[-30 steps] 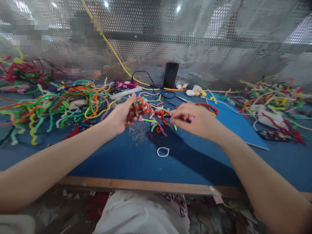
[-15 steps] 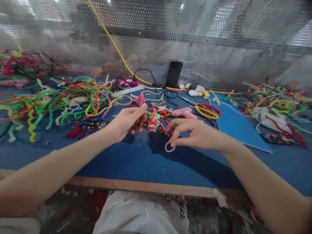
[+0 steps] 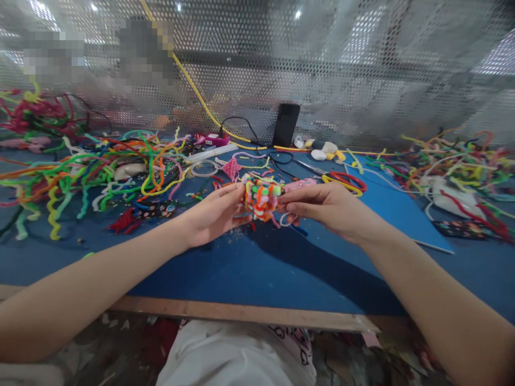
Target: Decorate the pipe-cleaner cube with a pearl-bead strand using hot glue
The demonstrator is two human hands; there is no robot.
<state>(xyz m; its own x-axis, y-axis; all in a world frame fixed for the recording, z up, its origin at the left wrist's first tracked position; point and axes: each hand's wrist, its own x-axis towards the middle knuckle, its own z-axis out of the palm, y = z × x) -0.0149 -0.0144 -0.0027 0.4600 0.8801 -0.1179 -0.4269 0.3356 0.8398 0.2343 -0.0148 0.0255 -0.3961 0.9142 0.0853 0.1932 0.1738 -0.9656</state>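
Observation:
Above the blue tabletop point(image 3: 241, 273), my left hand point(image 3: 213, 217) is closed around the left side of a bundle of fuzzy pipe cleaners point(image 3: 262, 198) in orange, green, white and other colours. My right hand point(image 3: 332, 206) pinches a small white ring point(image 3: 282, 220), with its fingertips at the bundle's right side. Whether those fingertips also grip the bundle I cannot tell. Just behind the right fingers lies a pink glue gun point(image 3: 300, 184), partly hidden. A pink woven piece point(image 3: 232, 169) lies behind my left hand.
Scissors point(image 3: 348, 181) with red and yellow handles lie behind my right hand, near a blue board point(image 3: 402, 209). Pipe cleaners are heaped at left point(image 3: 100, 166) and right point(image 3: 462, 166). A phone point(image 3: 286, 124) leans on the perforated metal screen point(image 3: 241, 69).
The pipe-cleaner bundle has moved slightly right and turned in my left hand. My right hand has risen with the white ring and come up against the bundle.

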